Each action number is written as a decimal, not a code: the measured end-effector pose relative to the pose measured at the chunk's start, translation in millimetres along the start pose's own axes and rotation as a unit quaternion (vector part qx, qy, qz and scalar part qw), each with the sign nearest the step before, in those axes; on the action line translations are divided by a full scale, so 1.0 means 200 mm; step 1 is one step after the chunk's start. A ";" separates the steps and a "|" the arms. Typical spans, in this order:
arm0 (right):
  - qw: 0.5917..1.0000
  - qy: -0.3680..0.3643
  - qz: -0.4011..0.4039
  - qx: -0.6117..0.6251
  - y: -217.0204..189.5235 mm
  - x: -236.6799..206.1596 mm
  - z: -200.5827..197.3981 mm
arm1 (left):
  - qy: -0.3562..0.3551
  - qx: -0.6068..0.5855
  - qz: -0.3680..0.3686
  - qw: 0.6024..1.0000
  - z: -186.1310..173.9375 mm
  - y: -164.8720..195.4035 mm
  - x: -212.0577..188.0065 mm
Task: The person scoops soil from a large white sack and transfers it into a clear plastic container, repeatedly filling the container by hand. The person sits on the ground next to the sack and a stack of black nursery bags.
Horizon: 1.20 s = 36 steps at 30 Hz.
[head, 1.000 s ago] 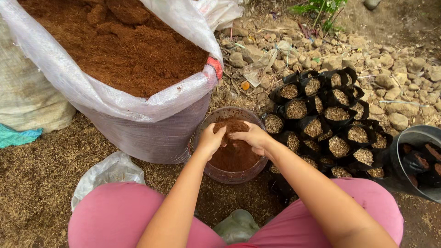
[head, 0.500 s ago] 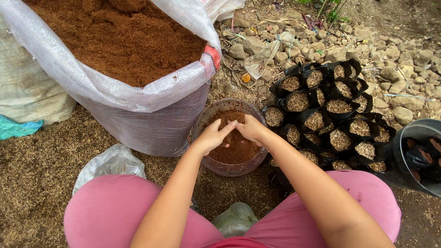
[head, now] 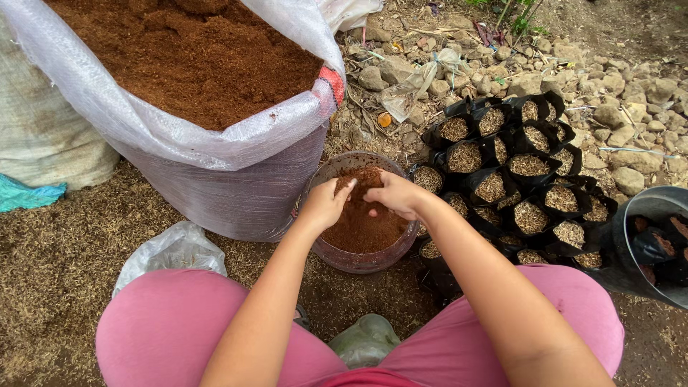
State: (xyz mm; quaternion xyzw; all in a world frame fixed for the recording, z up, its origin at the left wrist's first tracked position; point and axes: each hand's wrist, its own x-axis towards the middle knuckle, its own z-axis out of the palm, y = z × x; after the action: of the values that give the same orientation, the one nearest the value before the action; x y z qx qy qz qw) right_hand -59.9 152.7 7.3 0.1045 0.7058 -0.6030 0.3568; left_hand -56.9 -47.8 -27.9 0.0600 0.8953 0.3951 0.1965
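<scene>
Dirt ground | left hand point(head: 324, 206), right hand point(head: 393, 195) cupped over bowl point(head: 337, 252)

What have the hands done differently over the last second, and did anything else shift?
Both hands drew slightly apart over the clear bowl: the left hand and right hand were pressed together above the brown soil, and now a small gap shows between them. The big white sack and the black grow bags stayed put.

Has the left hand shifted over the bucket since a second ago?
Barely. The left hand was at the near-left rim of the clear bucket before and remains there, beside the right hand, over brown soil.
</scene>
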 end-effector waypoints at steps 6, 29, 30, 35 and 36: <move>0.986 0.039 -0.002 -0.160 0.01 -0.02 0.02 | 0.020 0.053 -0.056 0.997 0.06 -0.02 0.03; 0.994 0.042 -0.042 -0.095 0.02 -0.01 0.03 | -0.063 -0.072 -0.030 0.995 -0.06 0.09 -0.08; 0.995 0.025 -0.052 -0.083 0.02 -0.01 0.03 | -0.061 -0.078 -0.038 0.994 -0.05 0.09 -0.08; 0.987 0.067 -0.061 -0.133 0.01 -0.03 0.04 | -0.045 -0.021 -0.048 0.998 -0.04 0.10 -0.10; 0.985 0.080 -0.052 -0.144 0.01 -0.03 0.04 | -0.039 -0.004 -0.043 0.998 -0.03 0.10 -0.10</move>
State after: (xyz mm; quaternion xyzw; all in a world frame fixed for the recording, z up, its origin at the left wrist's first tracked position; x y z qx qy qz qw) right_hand -50.4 146.9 9.9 0.0636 0.8162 -0.5022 0.2787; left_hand -42.1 -43.6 -2.5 0.0363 0.8872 0.3873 0.2483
